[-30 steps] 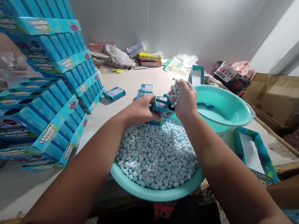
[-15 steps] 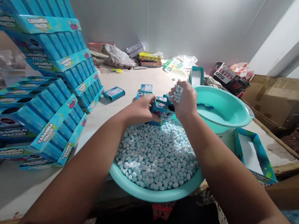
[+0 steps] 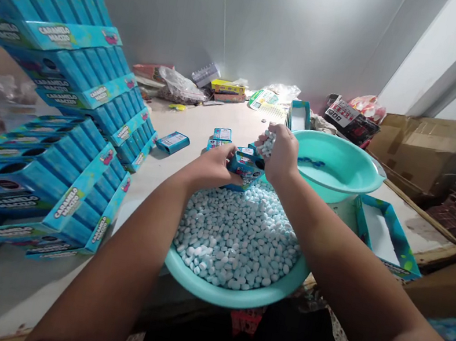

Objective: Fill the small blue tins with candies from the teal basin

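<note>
Small white and pale-blue candies heap inside a turquoise basin in front of me. My left hand is closed around a small blue candy box, held above the far side of the heap. Beside it, my right hand is cupped around a handful of candies, slightly higher than the box. More blue boxes stand just behind my left hand, partly hidden by it. Another blue box lies flat on the table to the left.
Tall stacks of filled blue display trays rise at the left. A second turquoise basin with a few dark-blue pieces sits at the right, near an open blue tray. Bags and boxes line the wall; cardboard cartons stand far right.
Both hands keep nearly the same pose, box in the left and candies in the right. The right hand has tilted very slightly; the view has shifted a little.
</note>
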The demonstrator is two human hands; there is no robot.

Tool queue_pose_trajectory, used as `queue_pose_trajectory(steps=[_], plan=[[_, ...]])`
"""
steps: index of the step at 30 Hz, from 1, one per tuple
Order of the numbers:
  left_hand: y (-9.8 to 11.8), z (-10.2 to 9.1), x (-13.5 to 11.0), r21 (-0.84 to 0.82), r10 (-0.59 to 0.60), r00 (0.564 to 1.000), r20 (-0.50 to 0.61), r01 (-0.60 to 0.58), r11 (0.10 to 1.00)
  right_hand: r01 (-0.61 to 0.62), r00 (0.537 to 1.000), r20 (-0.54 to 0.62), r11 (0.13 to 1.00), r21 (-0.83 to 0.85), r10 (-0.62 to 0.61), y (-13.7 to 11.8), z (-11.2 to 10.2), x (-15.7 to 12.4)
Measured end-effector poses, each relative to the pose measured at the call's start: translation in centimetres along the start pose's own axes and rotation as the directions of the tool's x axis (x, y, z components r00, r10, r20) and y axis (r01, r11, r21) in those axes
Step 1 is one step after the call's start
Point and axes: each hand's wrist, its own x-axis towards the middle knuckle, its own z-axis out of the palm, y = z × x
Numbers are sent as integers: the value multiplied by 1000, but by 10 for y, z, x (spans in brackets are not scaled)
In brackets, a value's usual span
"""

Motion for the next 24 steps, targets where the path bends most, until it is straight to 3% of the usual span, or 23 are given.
queue_pose_trajectory(steps=[7, 16, 24], plan=[[0, 0, -1, -66, 25, 1000, 7, -24, 998, -16, 1000, 0, 1000, 1, 16, -2, 1, -1], [3, 0, -3, -21, 13, 1000, 17, -13, 1000, -49, 999, -16, 999, -17, 48, -4, 1, -2], [4, -1, -3, -8, -1, 1000, 28, 1, 1000, -33, 999, 36, 999, -42, 35, -3, 0, -3]])
